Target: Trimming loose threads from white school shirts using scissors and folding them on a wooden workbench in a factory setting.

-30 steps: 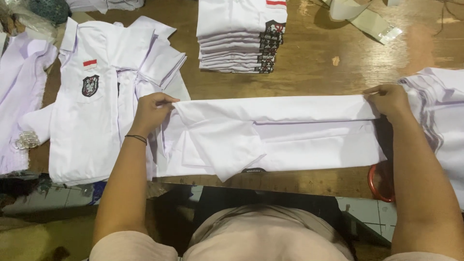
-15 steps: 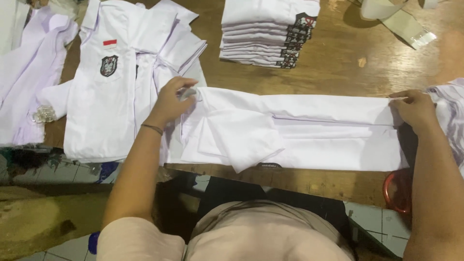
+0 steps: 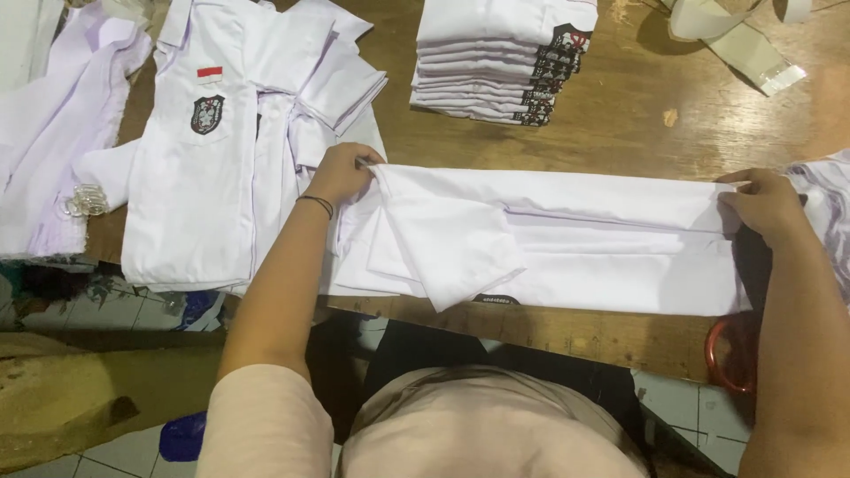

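Note:
A white shirt (image 3: 567,239) lies folded lengthwise across the wooden table (image 3: 637,133), a short sleeve turned over its front. My left hand (image 3: 343,173) pinches the shirt's upper left corner. My right hand (image 3: 763,204) grips the upper right end of the same shirt. Both arms reach forward from the table's near edge.
A neat stack of folded white shirts (image 3: 500,57) with dark badges stands at the back centre. Unfolded white shirts (image 3: 221,133) with a badge and a red-and-white patch lie at left. More white cloth (image 3: 828,212) lies at right. A red ring-shaped object (image 3: 722,354) hangs below the edge.
The view has shifted slightly; both hands keep their hold on the shirt's ends and the shirt stays stretched flat across the table.

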